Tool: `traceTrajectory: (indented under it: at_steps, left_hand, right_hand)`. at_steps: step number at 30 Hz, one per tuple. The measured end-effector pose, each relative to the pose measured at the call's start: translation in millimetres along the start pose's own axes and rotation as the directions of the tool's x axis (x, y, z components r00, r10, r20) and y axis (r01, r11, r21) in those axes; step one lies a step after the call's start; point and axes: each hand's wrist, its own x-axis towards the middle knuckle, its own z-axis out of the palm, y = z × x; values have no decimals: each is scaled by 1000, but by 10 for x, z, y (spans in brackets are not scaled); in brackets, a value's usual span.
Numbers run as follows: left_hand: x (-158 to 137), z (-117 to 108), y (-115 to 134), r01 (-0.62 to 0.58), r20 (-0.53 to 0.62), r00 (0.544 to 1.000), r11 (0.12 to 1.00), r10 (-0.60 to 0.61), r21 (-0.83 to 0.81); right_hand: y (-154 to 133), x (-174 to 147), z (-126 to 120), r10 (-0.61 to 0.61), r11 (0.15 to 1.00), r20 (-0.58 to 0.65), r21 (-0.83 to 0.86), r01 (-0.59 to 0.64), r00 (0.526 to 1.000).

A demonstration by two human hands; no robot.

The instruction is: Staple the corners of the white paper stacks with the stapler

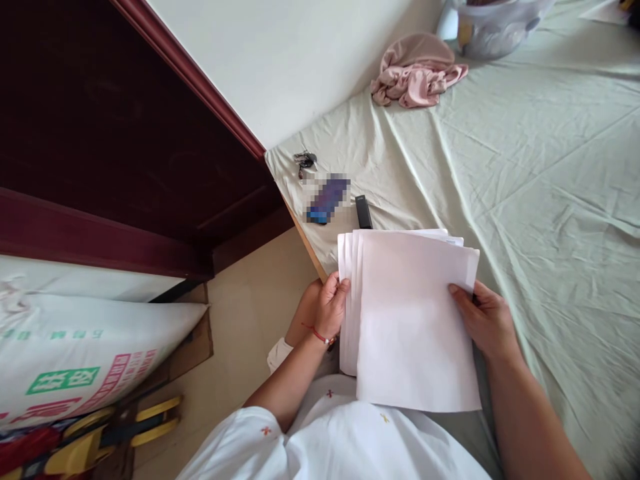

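Note:
A stack of white paper sheets (417,320) is held up in front of my body, its sheets slightly fanned so that several edges show at the left and top. My left hand (334,303) grips the left edge, with the thumb on the front and the other fingers mostly behind. On the opposite side, my right hand (487,317) pinches the upper right edge, its thumb lying on the front sheet. The visible front sheet looks blank. Just beyond the top of the papers lies a small black box-like object (363,212) on the bed.
The bed has a pale green sheet (540,200). On it lie a blurred-out blue object (327,199), keys (305,160), a crumpled pink cloth (415,77) and a clear plastic basin (500,30). At left stand a dark red cabinet (125,133) and a large white sack (85,353).

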Motion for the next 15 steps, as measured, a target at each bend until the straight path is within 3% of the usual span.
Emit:
traceTrajectory:
  at_steps: [5, 9, 15]
  left_hand:
    - [2, -6, -48, 14, -81, 997, 1000, -13, 13]
    - [-11, -11, -46, 20, -65, 998, 998, -17, 57]
    - [-10, -16, -44, 11, -69, 998, 997, -6, 81]
  right_hand:
    - [6, -1, -8, 1, 1000, 21, 1, -1, 1000]
    - [-9, -16, -5, 7, 1000, 46, -9, -7, 999]
    - [24, 8, 2, -13, 1000, -119, -12, 11, 993]
